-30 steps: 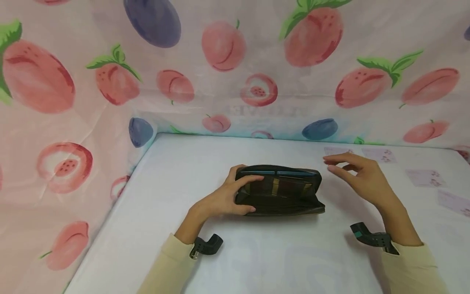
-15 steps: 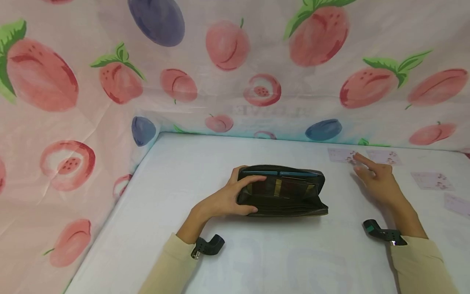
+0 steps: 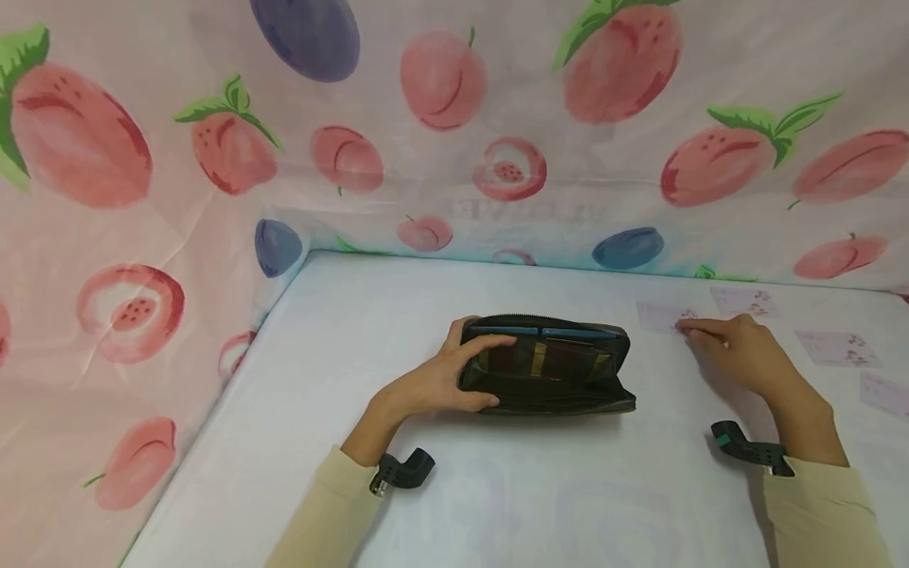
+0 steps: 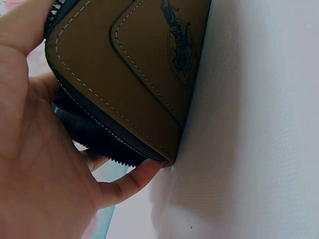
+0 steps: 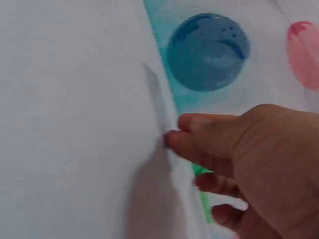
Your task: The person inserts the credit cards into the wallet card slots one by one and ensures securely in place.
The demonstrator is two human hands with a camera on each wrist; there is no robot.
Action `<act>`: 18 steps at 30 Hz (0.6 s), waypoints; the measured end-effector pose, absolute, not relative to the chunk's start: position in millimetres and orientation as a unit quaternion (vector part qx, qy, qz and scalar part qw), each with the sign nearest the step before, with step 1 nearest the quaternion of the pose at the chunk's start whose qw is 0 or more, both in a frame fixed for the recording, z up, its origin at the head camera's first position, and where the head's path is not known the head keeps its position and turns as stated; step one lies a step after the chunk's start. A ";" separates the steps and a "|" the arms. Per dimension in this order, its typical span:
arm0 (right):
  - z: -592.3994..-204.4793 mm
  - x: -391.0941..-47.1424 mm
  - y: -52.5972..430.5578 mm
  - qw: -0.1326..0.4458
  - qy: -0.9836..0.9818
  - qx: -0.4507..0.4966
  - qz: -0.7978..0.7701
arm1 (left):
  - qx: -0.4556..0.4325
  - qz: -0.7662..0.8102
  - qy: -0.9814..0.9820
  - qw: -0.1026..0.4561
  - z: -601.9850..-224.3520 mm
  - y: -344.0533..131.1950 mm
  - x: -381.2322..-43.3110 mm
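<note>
A dark zip-around wallet stands unzipped on the table, its inside with slots and two blue edges facing up. Its outside shows as brown leather with pale stitching in the left wrist view. My left hand grips its left end, thumb at the near edge and fingers over the far side. To the wallet's right, my right hand pinches the right edge of a pale pink card with a red flower print. That card looks thin and dark-edged in the right wrist view, with the fingertips against it.
More pale printed cards lie on the white table: one card near the back edge, another card farther right, and a third card by the frame's right side. A fruit-patterned cloth hangs behind and at the left.
My right hand has moved right from beside the wallet to the pale pink card, and its fingers have closed on the edge. The card has shifted slightly nearer. My left hand keeps its grip.
</note>
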State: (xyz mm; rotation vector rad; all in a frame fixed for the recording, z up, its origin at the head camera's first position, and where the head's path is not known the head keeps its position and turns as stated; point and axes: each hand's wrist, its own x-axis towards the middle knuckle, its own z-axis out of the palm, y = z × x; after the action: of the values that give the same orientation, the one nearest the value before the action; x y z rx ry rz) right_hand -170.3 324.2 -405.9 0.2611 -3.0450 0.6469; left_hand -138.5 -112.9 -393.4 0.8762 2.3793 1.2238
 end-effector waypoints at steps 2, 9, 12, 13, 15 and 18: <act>-402.4 -168.4 326.3 0.016 -0.972 0.089 0.218 | 0.307 0.431 0.832 0.165 -393.0 -112.1 -138.6; -417.5 -171.0 329.0 0.060 -0.956 0.040 0.283 | 0.306 0.438 0.824 0.187 -391.8 -113.4 -137.9; -427.4 -172.9 330.9 0.053 -0.952 0.025 0.301 | 0.307 0.439 0.818 0.210 -390.5 -115.1 -138.0; -430.1 -173.9 331.5 0.052 -0.950 0.024 0.306 | 0.309 0.438 0.816 0.215 -389.9 -115.7 -138.4; -434.3 -175.4 332.5 0.051 -0.950 0.027 0.308 | 0.313 0.442 0.809 0.229 -388.7 -117.4 -139.3; -437.6 -177.1 333.2 0.052 -0.951 0.032 0.303 | 0.321 0.447 0.798 0.246 -387.2 -119.7 -140.5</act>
State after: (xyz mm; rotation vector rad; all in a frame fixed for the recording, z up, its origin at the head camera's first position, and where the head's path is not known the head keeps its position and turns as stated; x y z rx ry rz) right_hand -177.1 333.2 -437.6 0.0961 -2.8917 0.9228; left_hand -140.5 -119.7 -387.2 0.8770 2.1761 1.2197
